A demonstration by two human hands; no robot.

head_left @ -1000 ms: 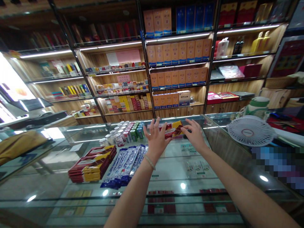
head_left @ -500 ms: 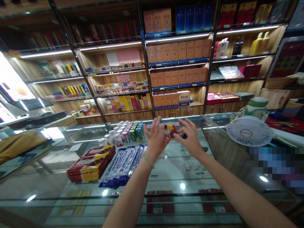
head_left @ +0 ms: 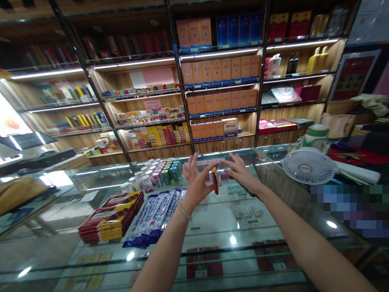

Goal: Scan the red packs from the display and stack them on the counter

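My left hand (head_left: 196, 182), with a beaded band at its wrist, pinches a small red and yellow chocolate packet (head_left: 215, 181) between thumb and forefinger. The packet is held above the glass counter (head_left: 212, 219), turned so that a narrow side faces me. Just right of it, my right hand (head_left: 241, 174) is open with its fingers stretched toward the packet, apparently holding nothing. Left of my left forearm lie stacked red and yellow chocolate packets (head_left: 112, 215). Between them and the forearm is a row of long blue and white packets (head_left: 154, 217).
Small jars and tubes (head_left: 161, 172) stand in rows behind the blue packets. A white fan (head_left: 308, 166) and a green and white jug (head_left: 314, 136) are on the right. Shelves of orange boxes (head_left: 217, 73) line the wall. Boxed goods (head_left: 203, 261) show through the glass.
My right hand has let go of the chocolate packet and drawn slightly away. The packet, now in my left hand only, has turned from its face to a narrow side. The view has shifted slightly.
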